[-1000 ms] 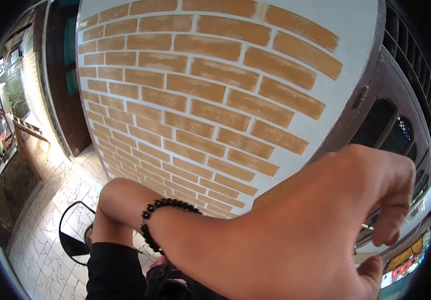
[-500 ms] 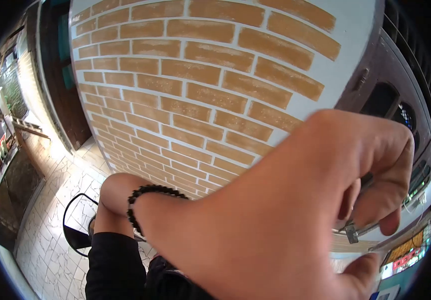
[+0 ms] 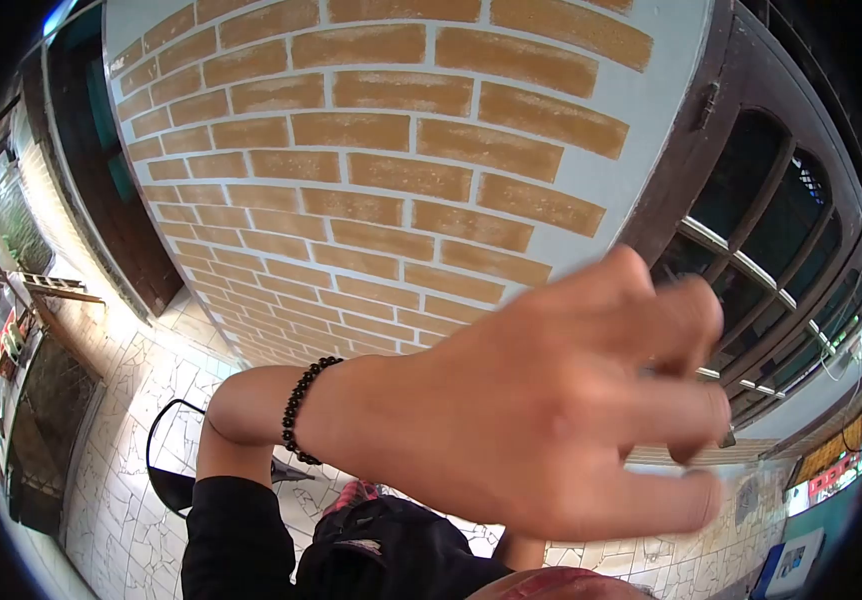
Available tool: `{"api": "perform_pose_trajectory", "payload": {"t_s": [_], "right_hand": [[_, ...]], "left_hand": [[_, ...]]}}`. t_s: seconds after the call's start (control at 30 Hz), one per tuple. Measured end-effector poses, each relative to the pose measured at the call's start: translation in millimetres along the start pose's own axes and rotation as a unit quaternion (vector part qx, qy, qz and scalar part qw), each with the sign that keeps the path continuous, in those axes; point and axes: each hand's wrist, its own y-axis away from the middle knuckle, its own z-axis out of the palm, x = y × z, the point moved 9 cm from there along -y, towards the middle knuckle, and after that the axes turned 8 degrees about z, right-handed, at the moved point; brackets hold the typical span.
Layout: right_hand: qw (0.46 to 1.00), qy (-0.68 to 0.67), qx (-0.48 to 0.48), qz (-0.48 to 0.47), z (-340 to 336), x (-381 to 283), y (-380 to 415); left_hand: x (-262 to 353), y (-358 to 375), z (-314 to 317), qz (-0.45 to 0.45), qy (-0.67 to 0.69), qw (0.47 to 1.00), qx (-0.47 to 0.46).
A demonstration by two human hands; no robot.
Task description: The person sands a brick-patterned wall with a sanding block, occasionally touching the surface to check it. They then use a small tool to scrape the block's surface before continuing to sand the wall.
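Note:
My left hand (image 3: 551, 410) is stretched out in front of me, its back to the camera and its fingers toward the right. The fingers are bent and spread with gaps between them, slightly smeared by motion, and I see nothing held in them. A black beaded bracelet (image 3: 303, 408) circles the wrist, and a black sleeve (image 3: 236, 540) covers the upper arm. Beyond the hand are a painted brick-pattern wall (image 3: 381, 130) and a dark brown door (image 3: 751, 220); the hand overlaps both in view. My right hand does not show.
White cracked-tile floor (image 3: 116, 500) lies below. A black-rimmed round object (image 3: 156, 455) is beside my left elbow. At the far left stands a cluttered table (image 3: 46, 400) near an open doorway. A blue-and-white box (image 3: 791, 565) sits at the lower right.
My left hand has moved away from the camera, and its curled fingers have spread. The view has shifted, showing more of the door at the right and my dark clothing below.

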Motion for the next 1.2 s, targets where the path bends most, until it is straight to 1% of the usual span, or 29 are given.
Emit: {"api": "perform_pose_trajectory", "payload": {"t_s": [0.07, 0.17, 0.27, 0.43, 0.47, 0.57, 0.67, 0.8, 0.87, 0.9, 0.93, 1.0, 1.1, 1.13, 1.2], "right_hand": [[1.0, 0.016, -0.004, 0.019, -3, 4, 3], [0.999, 0.033, -0.011, 0.039, -5, 8, 7], [0.998, 0.034, -0.01, 0.05, -3, 15, 11], [0.998, -0.029, 0.042, -0.033, 19, 2, 24], [0.998, -0.032, 0.035, -0.035, 16, 7, 26], [0.999, -0.031, 0.034, -0.028, 14, 3, 42], [0.997, -0.016, 0.045, -0.053, 15, -15, 64], [0.994, -0.012, 0.059, -0.086, 24, -40, 97], [0.991, -0.01, 0.061, -0.12, 28, -48, 115], [0.989, -0.01, 0.06, -0.134, 34, -50, 126], [0.991, -0.024, 0.067, -0.117, 38, -48, 138], [0.989, -0.035, 0.064, -0.127, 50, -41, 161], [0.989, -0.083, 0.046, -0.118, 69, -14, 200], [0.988, -0.1, 0.043, -0.107, 75, 0, 214], [0.987, -0.13, 0.042, -0.086, 87, 21, 244]], "left_hand": [[11, 2, 8, 0.053, -0.049, 0.997, 0.016], [15, 6, 5, 0.053, -0.057, 0.997, 0.022], [17, 11, 2, 0.032, -0.05, 0.998, 0.016], [26, 19, -12, -0.01, -0.035, 0.999, 0.022], [27, 21, -19, -0.026, -0.025, 0.999, 0.023], [37, 23, -30, -0.063, 0.035, 0.997, 0.029], [46, 21, -44, -0.103, 0.124, 0.986, 0.05], [67, 22, -56, -0.142, 0.291, 0.942, 0.092], [84, 22, -62, -0.125, 0.37, 0.915, 0.103], [99, 20, -69, -0.088, 0.397, 0.907, 0.109], [113, 19, -75, -0.051, 0.425, 0.897, 0.112], [151, 13, -94, 0.078, 0.454, 0.879, 0.122], [182, 38, -104, 0.095, 0.525, 0.809, 0.247], [193, 46, -132, 0.026, 0.531, 0.824, 0.195], [208, 73, -168, -0.076, 0.489, 0.846, 0.196]]}}
